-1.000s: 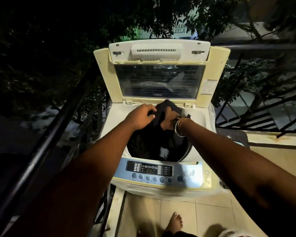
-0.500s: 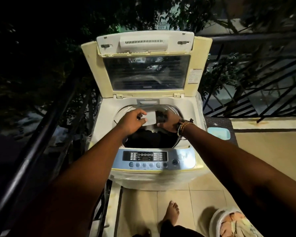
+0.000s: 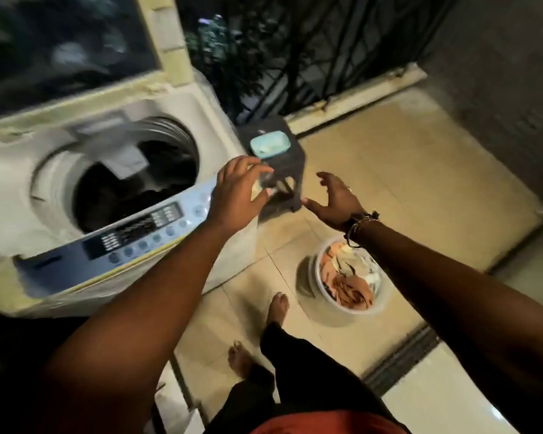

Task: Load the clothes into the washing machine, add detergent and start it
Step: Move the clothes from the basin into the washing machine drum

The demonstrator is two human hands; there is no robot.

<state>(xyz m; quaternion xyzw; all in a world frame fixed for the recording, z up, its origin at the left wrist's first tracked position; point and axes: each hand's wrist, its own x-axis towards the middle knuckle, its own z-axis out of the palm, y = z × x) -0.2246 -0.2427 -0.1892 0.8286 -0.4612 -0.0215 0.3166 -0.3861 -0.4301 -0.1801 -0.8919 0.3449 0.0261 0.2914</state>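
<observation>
Far left we've got the washing machine (image 3: 85,195), top-loader, lid (image 3: 76,42) standing up and open. Frame is motion-blurred here, so detail is soft. Drum opening shows dark clothes (image 3: 145,186) already inside – a pale rectangular patch sits at the upper rim of the load, can't tell what it is. Control panel (image 3: 138,233) runs along the front edge, buttons in a row below a dark display.

Our left hand (image 3: 235,192) hovers at the right end of that panel, over the machine's corner. Fingers spread and lightly bent, palm down – released, holding nothing. Whether the fingertips touch the machine's edge we can't tell; blur hides it.

Just beyond the left hand: a small dark stool (image 3: 276,170) beside the machine, with a light-blue tray (image 3: 269,145) on its seat. Something pale lies in the tray, too blurred to name.

Our right hand (image 3: 334,200) is right of the stool, apart from it, in the air above the tiled floor (image 3: 405,158). Fingers splayed wide, thumb out toward the left hand – loose, nothing in it. Bangles and a dark band on that wrist.

Below the right wrist, on the floor: a round white basket (image 3: 351,311) holding orange, peach and pale clothes. Neither hand touches it. Our bare feet stand on the tiles left of the basket.

Black railing (image 3: 311,57) at the back, foliage behind it; grey wall far right.
</observation>
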